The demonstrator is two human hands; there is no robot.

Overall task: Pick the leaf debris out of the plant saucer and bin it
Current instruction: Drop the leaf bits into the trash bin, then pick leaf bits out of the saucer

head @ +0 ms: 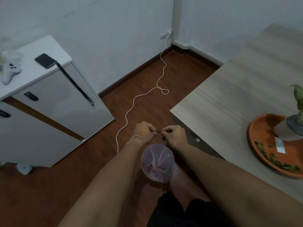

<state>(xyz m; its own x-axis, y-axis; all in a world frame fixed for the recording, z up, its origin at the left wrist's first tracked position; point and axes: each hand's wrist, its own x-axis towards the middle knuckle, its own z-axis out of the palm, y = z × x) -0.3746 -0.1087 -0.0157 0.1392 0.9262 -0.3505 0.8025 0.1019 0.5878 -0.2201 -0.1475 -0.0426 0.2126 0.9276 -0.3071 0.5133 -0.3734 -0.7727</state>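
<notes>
An orange plant saucer point(257, 128) sits on the wooden table at the right, with a potted plant point(293, 125) standing in it. Several green leaf bits point(272, 158) lie along the saucer's near rim. On the floor below my arms stands a small bin lined with a pinkish plastic bag point(157, 163). My left hand point(144, 132) and my right hand point(173, 134) are held close together just beyond the bin's far rim. Both pinch small dark green leaf pieces point(158, 132) between their fingertips.
The wooden table point(229, 99) fills the right side. A white cabinet point(54, 102) stands at the left with a game controller point(10, 72) and a dark phone-like device point(45, 61) on top. A white cable point(131, 105) snakes across the brown floor from a wall socket.
</notes>
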